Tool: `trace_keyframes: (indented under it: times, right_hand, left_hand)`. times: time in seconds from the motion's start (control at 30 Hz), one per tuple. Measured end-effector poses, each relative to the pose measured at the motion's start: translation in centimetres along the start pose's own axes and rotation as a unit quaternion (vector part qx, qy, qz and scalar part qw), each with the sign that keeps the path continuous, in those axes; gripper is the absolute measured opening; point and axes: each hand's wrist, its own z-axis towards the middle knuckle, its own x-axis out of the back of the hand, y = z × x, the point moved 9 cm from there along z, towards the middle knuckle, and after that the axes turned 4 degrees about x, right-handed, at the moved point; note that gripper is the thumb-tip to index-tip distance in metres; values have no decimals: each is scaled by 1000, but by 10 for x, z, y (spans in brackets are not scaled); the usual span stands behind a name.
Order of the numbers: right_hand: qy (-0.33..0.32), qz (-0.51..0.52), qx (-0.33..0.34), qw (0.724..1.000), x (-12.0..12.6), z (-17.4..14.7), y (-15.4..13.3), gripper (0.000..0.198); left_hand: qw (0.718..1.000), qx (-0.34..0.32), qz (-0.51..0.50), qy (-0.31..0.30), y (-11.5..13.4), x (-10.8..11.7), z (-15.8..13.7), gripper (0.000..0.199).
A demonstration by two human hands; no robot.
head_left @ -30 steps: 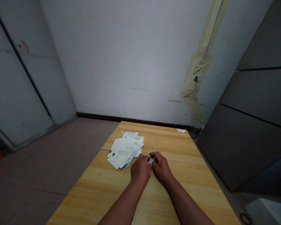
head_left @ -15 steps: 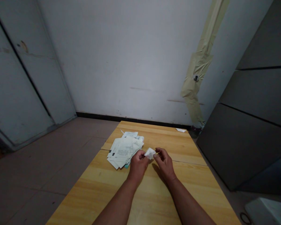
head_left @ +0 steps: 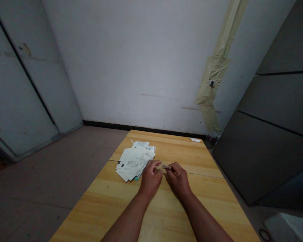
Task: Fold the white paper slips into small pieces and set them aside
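My right hand (head_left: 178,178) pinches a small folded piece of paper (head_left: 166,166), which shows nearly edge-on as a thin pale sliver pointing left. Just left of it is my left hand (head_left: 150,178), its thumb and forefinger apart with a gap between them. The left fingertips come close to the paper's free end; no grip on it shows. Beyond my left hand, a loose pile of printed paper sheets (head_left: 135,161) lies on the wooden table (head_left: 166,208), with a bit of teal showing at its lower edge.
A white paper scrap (head_left: 195,139) lies near the table's far right corner. Behind the table rises a white wall (head_left: 131,67) with a taped strip (head_left: 207,97). Grey panels (head_left: 272,141) stand at right, above a pale box (head_left: 290,227). Cabinet doors (head_left: 40,77) are at left.
The small paper has turned from facing me to nearly edge-on. My left hand has let go of it and its fingers have spread; my right hand now holds it alone. The pile is unchanged.
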Motion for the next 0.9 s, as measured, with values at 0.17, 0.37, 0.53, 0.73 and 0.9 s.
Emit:
trace_keyframes:
  times: [0.17,0.37,0.53,0.73,0.9]
  right_hand:
    - [-37,-265,155,951,-4,-3,-26,16]
    - [-130,-335,167,918,-23,-7,-25,14]
    - [-192,-291,97,932,-20,-9,-13,15]
    - [-209,-181,3,961,-7,-8,3,20]
    - [-186,-163,-42,968,-3,-7,14,15]
  left_hand:
    - [986,-103,130,-21,21,-2,-4,35]
    - [950,-63,293,-85,9,-15,-3,24]
    - [922,-43,368,-113,7,-18,-4,20]
    - [922,-32,367,-122,6,-19,-4,17]
    - [924,-30,360,-122,6,-19,-3,16]
